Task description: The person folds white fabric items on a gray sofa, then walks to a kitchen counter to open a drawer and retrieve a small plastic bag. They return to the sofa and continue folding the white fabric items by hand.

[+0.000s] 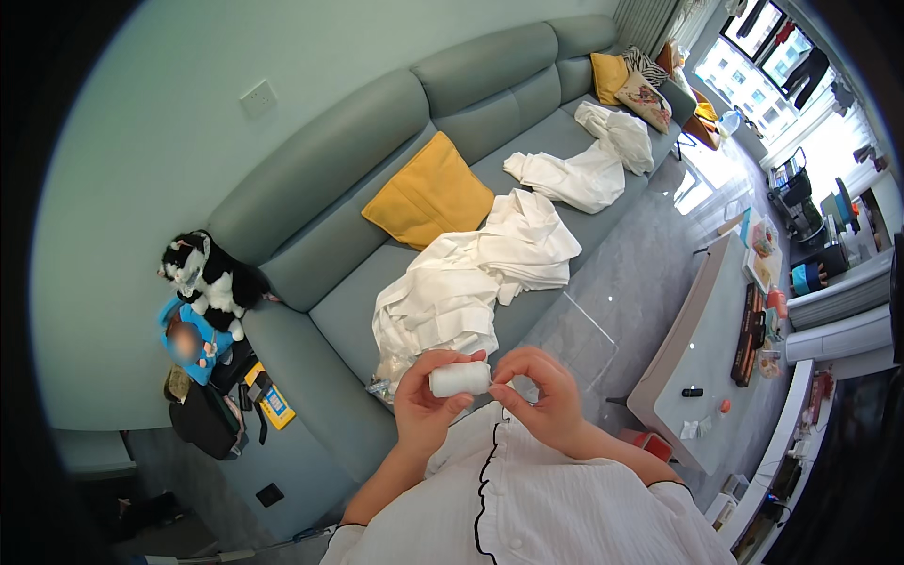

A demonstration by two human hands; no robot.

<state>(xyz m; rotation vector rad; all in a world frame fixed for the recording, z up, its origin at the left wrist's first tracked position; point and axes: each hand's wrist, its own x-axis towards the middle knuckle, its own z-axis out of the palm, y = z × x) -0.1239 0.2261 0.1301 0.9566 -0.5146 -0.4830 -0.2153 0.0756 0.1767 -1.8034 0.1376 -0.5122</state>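
A spool of white thread [460,379] lies lengthwise in my left hand [422,405], gripped between thumb and fingers. At the spool's right end, the thumb and forefinger of my right hand [540,399] are pinched together, apparently on the thread, which is too fine to follow. Both hands are in front of my white shirt [558,508] with black trim. Just beyond them, crumpled white cloth [452,289] spreads over the seat of a grey-green sofa [346,318]. More white cloth [579,173] is bunched farther along the seat.
A yellow cushion [431,191] leans on the sofa back. At the left, a black-and-white plush cat [215,275] sits by the armrest, above a dark bag [205,420]. To the right stands a low table [678,353] bearing a long dark box [748,335] and small items.
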